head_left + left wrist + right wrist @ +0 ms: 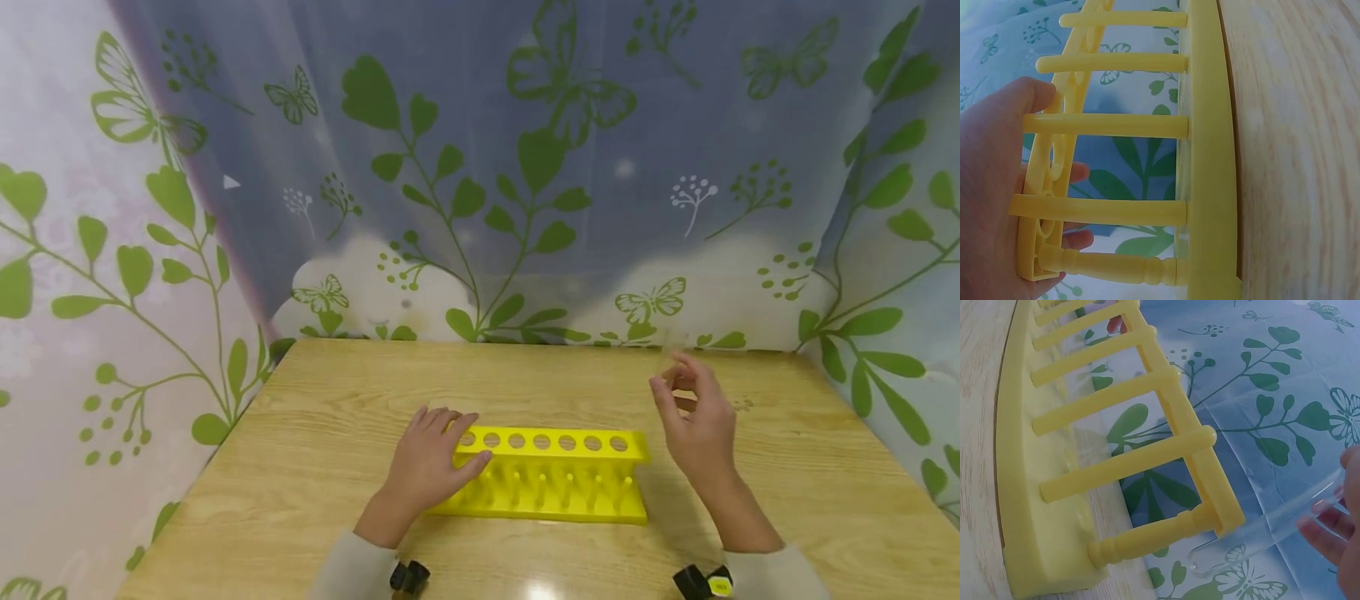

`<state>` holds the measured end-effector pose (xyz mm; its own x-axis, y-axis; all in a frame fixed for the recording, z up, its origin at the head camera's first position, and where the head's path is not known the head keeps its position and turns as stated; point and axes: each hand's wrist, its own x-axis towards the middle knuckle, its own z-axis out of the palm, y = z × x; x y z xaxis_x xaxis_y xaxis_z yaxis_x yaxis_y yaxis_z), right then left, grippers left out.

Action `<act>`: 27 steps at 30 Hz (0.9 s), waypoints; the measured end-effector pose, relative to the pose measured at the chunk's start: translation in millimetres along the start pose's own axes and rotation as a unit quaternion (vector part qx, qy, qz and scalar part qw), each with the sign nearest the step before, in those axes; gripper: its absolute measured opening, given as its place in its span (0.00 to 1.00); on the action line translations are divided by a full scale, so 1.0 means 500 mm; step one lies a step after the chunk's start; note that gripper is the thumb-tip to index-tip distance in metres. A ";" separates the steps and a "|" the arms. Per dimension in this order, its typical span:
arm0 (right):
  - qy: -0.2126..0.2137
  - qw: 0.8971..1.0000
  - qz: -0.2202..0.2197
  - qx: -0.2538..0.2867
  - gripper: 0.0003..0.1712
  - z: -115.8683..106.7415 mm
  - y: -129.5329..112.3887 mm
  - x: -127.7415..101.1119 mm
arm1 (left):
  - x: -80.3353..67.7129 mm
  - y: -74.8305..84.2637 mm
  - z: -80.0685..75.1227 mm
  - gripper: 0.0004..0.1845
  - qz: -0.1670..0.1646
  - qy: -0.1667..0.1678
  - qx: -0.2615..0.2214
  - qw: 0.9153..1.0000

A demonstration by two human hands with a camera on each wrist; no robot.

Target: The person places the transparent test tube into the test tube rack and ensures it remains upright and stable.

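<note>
The grip of the right hand (697,421) is narrow: thumb and fingertips pinch a clear tube (1260,532). The tube is to the right of the yellow rack (555,455), its rounded end projecting from the fingertips. The left hand (429,462) grips the rack's left end, thumb in front, fingers behind. The rack stands upright on the worktop (450,379).

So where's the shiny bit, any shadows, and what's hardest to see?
Head view: white glare on the table at the bottom edge, and a soft shadow right of the yellow rack; right wrist view: the clear tube shows as a see-through shape with pale glints; head view again: that tube almost vanishes by the right hand; left wrist view: the rack looks paler.
</note>
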<state>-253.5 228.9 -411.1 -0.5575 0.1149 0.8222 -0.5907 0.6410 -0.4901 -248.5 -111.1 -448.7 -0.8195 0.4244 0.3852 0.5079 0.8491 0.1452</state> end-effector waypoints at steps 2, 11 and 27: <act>0.016 1.000 -0.013 0.013 0.27 0.001 -0.002 0.002 | 0.001 0.000 -0.001 0.31 0.001 -0.001 0.002 1.000; 0.059 0.996 -0.038 0.046 0.27 -0.003 -0.014 0.006 | 0.005 0.002 -0.009 0.30 0.005 0.002 0.011 1.000; 0.089 0.983 -0.080 0.137 0.25 -0.001 -0.029 0.012 | -0.001 -0.001 0.000 0.31 -0.001 -0.003 0.009 1.000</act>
<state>-247.6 220.7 -398.9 -0.3478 0.1768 0.9208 -0.8110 0.4361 -0.3900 -248.5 -112.0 -448.7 -0.8215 0.4252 0.3799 0.5024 0.8549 0.1296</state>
